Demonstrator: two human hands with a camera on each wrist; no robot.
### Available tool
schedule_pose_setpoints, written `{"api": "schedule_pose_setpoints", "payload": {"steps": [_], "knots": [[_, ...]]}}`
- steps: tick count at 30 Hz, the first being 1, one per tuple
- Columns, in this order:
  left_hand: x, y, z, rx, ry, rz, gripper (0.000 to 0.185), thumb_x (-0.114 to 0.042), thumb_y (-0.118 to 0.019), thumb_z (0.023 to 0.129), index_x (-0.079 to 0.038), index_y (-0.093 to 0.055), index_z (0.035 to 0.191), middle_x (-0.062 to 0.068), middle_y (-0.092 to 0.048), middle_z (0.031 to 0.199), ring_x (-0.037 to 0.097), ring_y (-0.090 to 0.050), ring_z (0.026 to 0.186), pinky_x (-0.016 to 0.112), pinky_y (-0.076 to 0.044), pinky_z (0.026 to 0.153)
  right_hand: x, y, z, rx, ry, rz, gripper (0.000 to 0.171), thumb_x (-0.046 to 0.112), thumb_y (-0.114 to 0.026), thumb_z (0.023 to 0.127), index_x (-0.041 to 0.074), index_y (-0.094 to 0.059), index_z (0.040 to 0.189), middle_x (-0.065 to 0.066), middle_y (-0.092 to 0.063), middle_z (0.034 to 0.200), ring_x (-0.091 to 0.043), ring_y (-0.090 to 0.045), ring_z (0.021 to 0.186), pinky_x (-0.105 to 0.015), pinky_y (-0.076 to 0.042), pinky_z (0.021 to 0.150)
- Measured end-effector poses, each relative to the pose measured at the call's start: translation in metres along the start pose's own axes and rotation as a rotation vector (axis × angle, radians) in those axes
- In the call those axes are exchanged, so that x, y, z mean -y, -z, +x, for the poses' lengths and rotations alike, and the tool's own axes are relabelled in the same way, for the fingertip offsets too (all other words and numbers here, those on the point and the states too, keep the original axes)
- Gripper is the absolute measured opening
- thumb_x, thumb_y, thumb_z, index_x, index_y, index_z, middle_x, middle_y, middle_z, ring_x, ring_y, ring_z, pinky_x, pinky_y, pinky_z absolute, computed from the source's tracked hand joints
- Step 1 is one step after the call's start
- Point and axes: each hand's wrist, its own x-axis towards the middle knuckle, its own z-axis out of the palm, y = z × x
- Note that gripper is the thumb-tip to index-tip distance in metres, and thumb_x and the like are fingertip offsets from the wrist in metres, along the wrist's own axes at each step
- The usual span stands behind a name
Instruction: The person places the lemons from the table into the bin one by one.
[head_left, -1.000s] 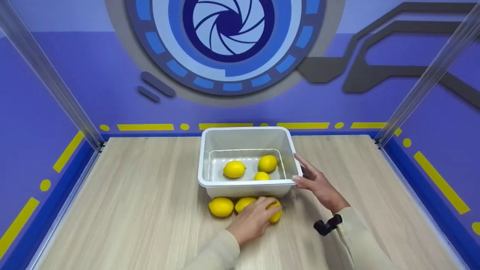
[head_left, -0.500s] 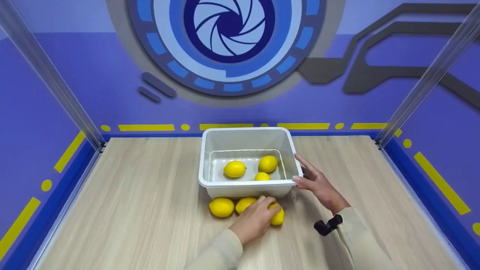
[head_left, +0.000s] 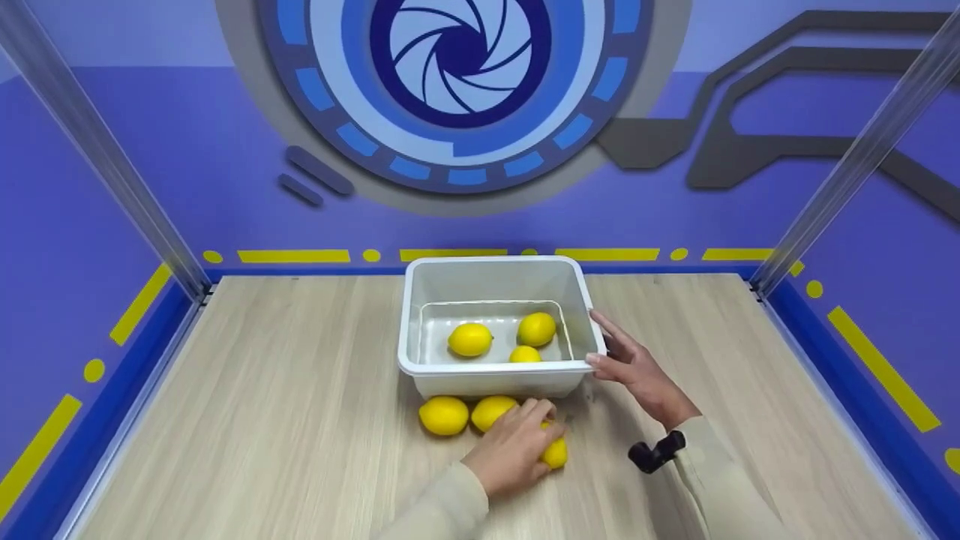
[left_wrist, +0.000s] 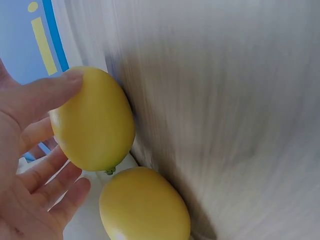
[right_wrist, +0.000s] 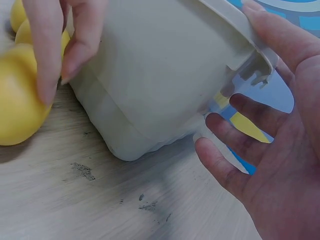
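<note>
In the head view my left hand grips the rightmost lemon in front of the white plastic bin. The left wrist view shows the thumb pressed on this lemon, fingers on its far side. Close to it is a second lemon. My right hand touches the bin's right rim with thumb and index finger; in the right wrist view its other fingers spread loosely beside the bin wall. Two more lemons, a left one and a middle one, lie along the bin's front.
Inside the bin are three lemons. The wooden tabletop is bounded by a blue-purple back wall and side walls, with metal posts at the corners. A black device is worn on the right wrist.
My left hand has shifted slightly toward me, bringing the rightmost lemon with it, away from the bin's front. The right hand and the bin stay where they were.
</note>
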Motion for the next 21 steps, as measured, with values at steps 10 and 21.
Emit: {"api": "schedule_pose_setpoints", "payload": {"steps": [10,21], "knots": [[-0.0015,-0.0008,-0.0070,-0.013,-0.062,0.055,0.052,-0.034,-0.077,0.079,-0.022,-0.060,0.126,-0.003,-0.058,0.123,0.013,-0.053,0.111,0.028,-0.047,0.091,0.0008,-0.0006,0.0003,-0.017,-0.016,-0.005,0.070,0.032,-0.065,0.092,0.043,-0.026,0.150,-0.013,-0.025,0.159,-0.035,-0.036,0.141,-0.037,-0.050,0.098],[-0.0022,-0.0006,-0.0100,-0.047,-0.083,0.100,0.048,-0.023,-0.077,0.076,-0.024,-0.064,0.122,-0.004,-0.060,0.114,0.013,-0.054,0.106,0.028,-0.046,0.084,-0.0008,-0.0004,-0.0004,-0.008,0.000,-0.010,0.070,0.030,-0.063,0.093,0.043,-0.026,0.150,-0.013,-0.026,0.159,-0.033,-0.037,0.140,-0.035,-0.050,0.098]]}}
